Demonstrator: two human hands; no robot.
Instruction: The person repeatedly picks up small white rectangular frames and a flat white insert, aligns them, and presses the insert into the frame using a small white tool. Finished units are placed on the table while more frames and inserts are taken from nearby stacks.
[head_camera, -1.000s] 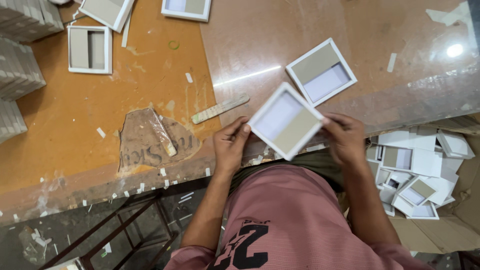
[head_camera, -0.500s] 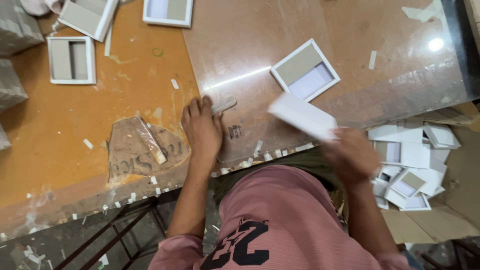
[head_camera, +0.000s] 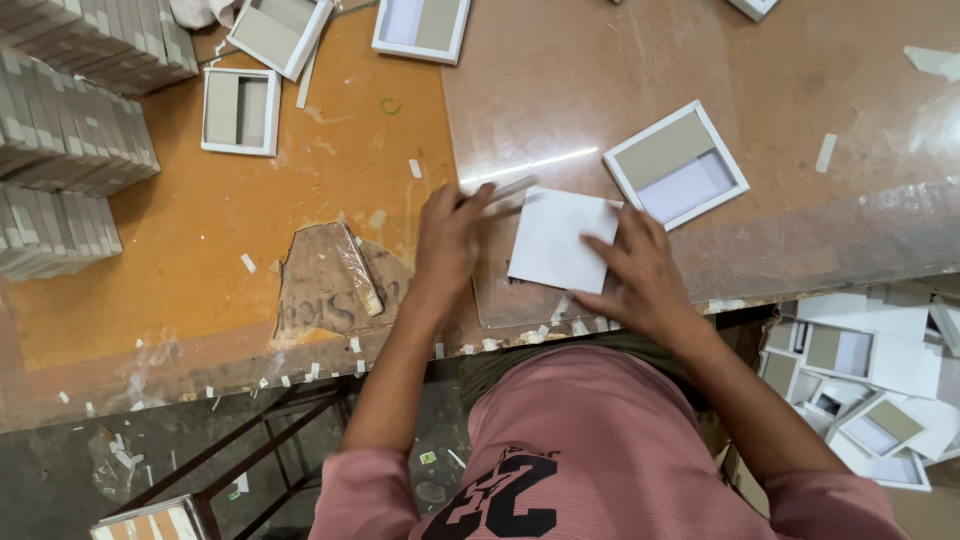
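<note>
The person leans over a worn orange-brown worktable (head_camera: 200, 240) with both hands at its near edge. The right hand (head_camera: 635, 270) lies spread and flat, fingers pressing down on a plain white square card box (head_camera: 560, 240) that rests face down on the table, just beside a white-rimmed square tray with a grey and white inside (head_camera: 677, 165). The left hand (head_camera: 450, 240) is closed around a thin flat pale strip tool (head_camera: 505, 190), whose tip pokes out toward the upper edge of the white box; whether it touches the box I cannot tell.

By my reading, the step in hand is smoothing or creasing the box's covering: 1 hand pins the piece, the other brings the strip to it. The next move seems to call for steady downward pressure from the right hand so the box does not slide, and a flat, even draw of the strip along the edge.

Around them: 3 more open trays (head_camera: 240, 110) lie farther up the table, stacks of grey board pieces (head_camera: 75, 130) fill the left side, paper scraps dot the surface, and a heap of finished white boxes (head_camera: 870, 380) sits below the table at the right.
</note>
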